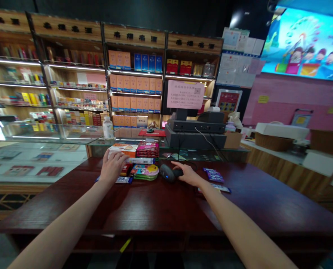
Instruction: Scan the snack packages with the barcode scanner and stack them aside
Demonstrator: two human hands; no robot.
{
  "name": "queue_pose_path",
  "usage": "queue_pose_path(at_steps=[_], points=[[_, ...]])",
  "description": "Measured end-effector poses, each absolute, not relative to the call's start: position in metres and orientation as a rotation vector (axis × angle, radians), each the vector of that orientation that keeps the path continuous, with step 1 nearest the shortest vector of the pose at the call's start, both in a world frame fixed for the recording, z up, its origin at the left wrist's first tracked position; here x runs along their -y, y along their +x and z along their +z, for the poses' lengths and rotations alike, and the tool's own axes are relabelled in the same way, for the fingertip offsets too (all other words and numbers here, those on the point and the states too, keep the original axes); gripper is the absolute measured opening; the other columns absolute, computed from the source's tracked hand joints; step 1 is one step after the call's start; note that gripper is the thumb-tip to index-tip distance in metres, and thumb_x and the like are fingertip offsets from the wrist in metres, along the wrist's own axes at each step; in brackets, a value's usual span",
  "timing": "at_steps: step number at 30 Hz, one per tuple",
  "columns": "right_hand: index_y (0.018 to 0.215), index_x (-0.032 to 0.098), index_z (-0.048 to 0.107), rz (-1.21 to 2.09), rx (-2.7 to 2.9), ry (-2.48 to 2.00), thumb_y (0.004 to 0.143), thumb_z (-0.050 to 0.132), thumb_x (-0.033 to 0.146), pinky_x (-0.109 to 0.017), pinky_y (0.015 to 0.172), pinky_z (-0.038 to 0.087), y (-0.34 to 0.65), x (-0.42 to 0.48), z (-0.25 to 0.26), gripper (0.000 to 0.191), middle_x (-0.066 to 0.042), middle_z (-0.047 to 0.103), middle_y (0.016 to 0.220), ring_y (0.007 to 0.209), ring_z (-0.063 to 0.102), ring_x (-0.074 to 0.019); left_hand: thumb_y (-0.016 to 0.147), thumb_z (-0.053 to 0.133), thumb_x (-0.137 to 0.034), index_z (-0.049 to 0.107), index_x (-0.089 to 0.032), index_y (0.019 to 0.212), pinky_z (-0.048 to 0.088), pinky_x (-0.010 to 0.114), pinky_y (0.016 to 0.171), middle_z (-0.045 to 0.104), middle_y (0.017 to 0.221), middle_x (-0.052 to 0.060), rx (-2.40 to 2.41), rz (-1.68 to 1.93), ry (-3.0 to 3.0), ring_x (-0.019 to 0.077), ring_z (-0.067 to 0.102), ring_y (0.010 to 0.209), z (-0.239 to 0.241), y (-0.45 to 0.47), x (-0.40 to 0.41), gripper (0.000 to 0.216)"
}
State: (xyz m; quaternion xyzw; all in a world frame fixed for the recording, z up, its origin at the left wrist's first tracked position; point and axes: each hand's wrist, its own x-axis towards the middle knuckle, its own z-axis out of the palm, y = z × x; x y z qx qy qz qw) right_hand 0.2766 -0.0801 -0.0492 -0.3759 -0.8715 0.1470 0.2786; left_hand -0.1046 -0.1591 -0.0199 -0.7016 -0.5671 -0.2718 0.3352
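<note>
My left hand (114,164) is over the left side of a group of packaged snacks. Its fingers close at the left end of a slim white and blue packet (141,161); the thumb is hidden. Below that lie colourful green-edged packs (144,172), a dark red pack (125,170) and a blue packet (124,179). Behind are a stack of pink packs (147,149) and an orange and white box (124,149). My right hand (188,174) grips the handle of a black barcode scanner (168,173), whose head points left, with a small blue light showing.
Purple packets (213,175) and a blue-white packet (221,188) lie right of my right hand on the dark wooden table (138,209). Behind stand a cash register (196,130), a white bottle (108,128) and a glass counter (43,153). Stocked shelves line the wall.
</note>
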Motion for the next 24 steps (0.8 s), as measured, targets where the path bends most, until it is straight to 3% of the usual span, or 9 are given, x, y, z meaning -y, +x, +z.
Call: queue_pose_path(at_steps=[8, 15, 21, 24], points=[[0.143, 0.025, 0.049, 0.380, 2.312, -1.077, 0.066, 0.060, 0.006, -0.047, 0.106, 0.036, 0.273, 0.077, -0.067, 0.079, -0.006, 0.071, 0.119, 0.112, 0.062, -0.0252, 0.089, 0.053, -0.023, 0.069, -0.028, 0.110, 0.018, 0.059, 0.119, 0.072, 0.110, 0.007, 1.482, -0.748, -1.887, 0.0278, 0.059, 0.114, -0.023, -0.104, 0.161, 0.027], [0.146, 0.027, 0.042, 0.514, 2.295, -1.149, 0.064, 0.057, 0.008, -0.065, 0.116, 0.011, 0.281, 0.078, -0.067, 0.086, -0.008, 0.065, 0.131, 0.127, 0.055, -0.0298, 0.090, 0.054, -0.024, 0.067, -0.028, 0.115, 0.019, 0.058, 0.118, 0.072, 0.110, 0.006, 1.481, -0.716, -1.898, 0.0278, 0.059, 0.112, -0.026, -0.106, 0.161, 0.029], [0.139, 0.023, 0.051, 0.324, 2.109, -0.970, 0.072, 0.050, 0.007, -0.049, 0.110, 0.035, 0.259, 0.088, -0.037, 0.068, -0.008, 0.067, 0.126, 0.120, 0.059, -0.0243, 0.091, 0.055, -0.026, 0.067, -0.026, 0.117, 0.018, 0.059, 0.118, 0.072, 0.112, 0.006, 1.472, -0.706, -1.933, 0.0287, 0.058, 0.116, -0.025, -0.107, 0.159, 0.028], [0.130, 0.024, 0.057, 0.148, 2.164, -0.834, 0.078, 0.053, 0.008, -0.047, 0.106, 0.037, 0.232, 0.097, -0.023, 0.054, -0.008, 0.068, 0.124, 0.117, 0.059, -0.0246, 0.092, 0.056, -0.028, 0.067, -0.027, 0.116, 0.018, 0.058, 0.118, 0.072, 0.112, 0.005, 1.469, -0.719, -1.944, 0.0283, 0.059, 0.115, -0.024, -0.104, 0.159, 0.027]])
